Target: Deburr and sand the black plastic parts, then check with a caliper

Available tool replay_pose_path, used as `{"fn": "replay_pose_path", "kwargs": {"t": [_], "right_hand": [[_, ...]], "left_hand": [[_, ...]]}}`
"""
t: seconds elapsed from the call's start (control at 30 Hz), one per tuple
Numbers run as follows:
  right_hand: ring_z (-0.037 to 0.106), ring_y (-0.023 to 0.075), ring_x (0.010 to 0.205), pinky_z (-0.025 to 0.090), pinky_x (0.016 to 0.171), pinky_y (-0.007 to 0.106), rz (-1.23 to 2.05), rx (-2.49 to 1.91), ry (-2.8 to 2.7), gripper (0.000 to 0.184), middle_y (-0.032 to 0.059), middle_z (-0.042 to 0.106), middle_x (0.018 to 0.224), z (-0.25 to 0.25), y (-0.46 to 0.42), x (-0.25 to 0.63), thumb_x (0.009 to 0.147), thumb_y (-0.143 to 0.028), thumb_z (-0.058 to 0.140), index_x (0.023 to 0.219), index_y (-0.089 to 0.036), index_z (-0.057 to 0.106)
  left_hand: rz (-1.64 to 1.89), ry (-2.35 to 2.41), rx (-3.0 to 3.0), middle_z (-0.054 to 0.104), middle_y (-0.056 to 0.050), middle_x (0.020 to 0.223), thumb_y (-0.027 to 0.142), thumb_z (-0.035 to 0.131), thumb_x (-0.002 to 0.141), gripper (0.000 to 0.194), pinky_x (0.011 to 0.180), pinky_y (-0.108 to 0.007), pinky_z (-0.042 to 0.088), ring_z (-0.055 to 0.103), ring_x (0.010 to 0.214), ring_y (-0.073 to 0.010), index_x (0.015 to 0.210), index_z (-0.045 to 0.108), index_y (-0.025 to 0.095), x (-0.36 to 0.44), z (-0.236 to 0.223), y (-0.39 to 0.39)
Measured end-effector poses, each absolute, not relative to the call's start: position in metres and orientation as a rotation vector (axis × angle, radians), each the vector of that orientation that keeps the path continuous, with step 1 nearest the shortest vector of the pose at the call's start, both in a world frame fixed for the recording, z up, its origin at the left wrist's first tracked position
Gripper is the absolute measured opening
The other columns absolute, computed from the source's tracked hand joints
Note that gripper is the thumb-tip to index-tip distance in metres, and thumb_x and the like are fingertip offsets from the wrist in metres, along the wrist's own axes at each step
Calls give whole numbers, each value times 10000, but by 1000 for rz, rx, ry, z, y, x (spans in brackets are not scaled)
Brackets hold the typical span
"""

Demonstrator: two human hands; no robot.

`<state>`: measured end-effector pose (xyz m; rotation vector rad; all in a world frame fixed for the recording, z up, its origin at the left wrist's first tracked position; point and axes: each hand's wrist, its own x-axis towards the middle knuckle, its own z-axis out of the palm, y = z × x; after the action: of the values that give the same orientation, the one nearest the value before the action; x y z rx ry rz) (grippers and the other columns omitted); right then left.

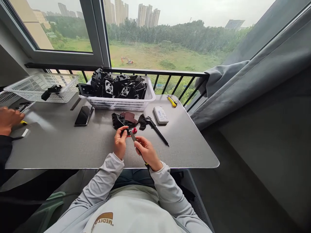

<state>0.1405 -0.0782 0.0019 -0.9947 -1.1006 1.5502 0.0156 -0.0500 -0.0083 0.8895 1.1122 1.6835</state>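
Note:
My left hand is closed, its fingertips pinching a small black plastic part. My right hand grips a flat metal file, whose tip meets the black part. The file's yellow-and-black handle end sticks out below my right palm. Just beyond my hands lies a larger black plastic moulding, beside brown sandpaper pieces. A small red piece is close to the file tip. To the right rest a crumpled dark scrap and a black caliper.
A white basket heaped with black parts stands at the back. Nearby are a phone, a white case and a yellow utility knife. At left, another person's hand works near a second basket.

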Motion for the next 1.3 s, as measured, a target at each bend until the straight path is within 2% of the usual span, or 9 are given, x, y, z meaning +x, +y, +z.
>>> {"fn": "replay_pose_path", "kwargs": {"t": [0.13, 0.27, 0.4, 0.5, 0.6, 0.67, 0.8, 0.93, 1.3], "right_hand": [[560, 159, 647, 464, 632, 300, 1087, -1088, -1423, 192, 38, 656, 796, 2, -84, 142, 823, -275, 631, 996, -215, 691], [614, 240, 883, 483, 826, 377, 863, -1126, -1543, 250, 91, 681, 964, 8, -87, 148, 873, -254, 560, 1083, -246, 694], [595, 234, 825, 486, 794, 371, 815, -1137, -1553, 283, 84, 672, 917, 16, -90, 154, 904, -269, 537, 1145, -255, 684], [585, 215, 756, 485, 737, 348, 862, -1086, -1590, 268, 68, 660, 855, 19, -94, 155, 894, -256, 553, 1115, -260, 705], [579, 204, 755, 477, 719, 338, 858, -1109, -1489, 248, 69, 657, 863, 21, -94, 155, 866, -254, 587, 1076, -247, 719], [546, 173, 679, 456, 623, 304, 963, -1111, -1374, 245, 54, 638, 822, 22, -92, 155, 845, -284, 623, 1066, -229, 713], [372, 72, 446, 279, 404, 226, 1452, -971, -1136, 360, -29, 544, 675, 26, -93, 156, 786, -384, 704, 1100, -217, 654], [349, 47, 415, 224, 387, 191, 1765, -831, -951, 400, -66, 531, 618, 30, -99, 153, 722, -430, 767, 1015, -225, 589], [253, 16, 397, 166, 359, 145, 2169, -640, -751, 349, -58, 536, 612, 36, -109, 158, 753, -392, 771, 981, -192, 599]], "left_hand": [[1687, 1202, 1038, 674, -40, 919, 359, 662, 814, 193, 705, -247, 510, 599, 794, -152, 927, 718, 212, 14, -3, -57], [1688, 1173, 1076, 675, -41, 905, 366, 676, 812, 194, 706, -257, 510, 602, 778, -155, 920, 719, 210, 17, 5, -62], [1689, 1109, 1061, 670, -42, 897, 394, 697, 796, 222, 689, -277, 527, 620, 778, -170, 913, 711, 206, 20, 11, -66], [1701, 1130, 1107, 667, -38, 872, 387, 708, 790, 212, 753, -284, 524, 629, 817, -175, 900, 711, 205, 21, 14, -68], [1683, 1083, 1048, 661, -29, 860, 403, 730, 762, 231, 724, -285, 531, 629, 800, -174, 886, 692, 212, 20, 16, -69], [1655, 1005, 944, 648, -18, 841, 410, 750, 736, 257, 698, -282, 534, 628, 760, -162, 881, 666, 215, 19, 17, -69], [1620, 856, 763, 588, 20, 745, 381, 814, 669, 317, 676, -242, 512, 593, 678, -114, 818, 589, 215, 18, 19, -71], [1576, 752, 682, 557, 45, 698, 389, 881, 588, 433, 583, -172, 458, 520, 607, -66, 740, 519, 207, 18, 24, -76], [1446, 707, 771, 464, 55, 628, 406, 890, 563, 538, 504, -196, 434, 456, 545, -76, 731, 415, 215, 8, 25, -81]]}}
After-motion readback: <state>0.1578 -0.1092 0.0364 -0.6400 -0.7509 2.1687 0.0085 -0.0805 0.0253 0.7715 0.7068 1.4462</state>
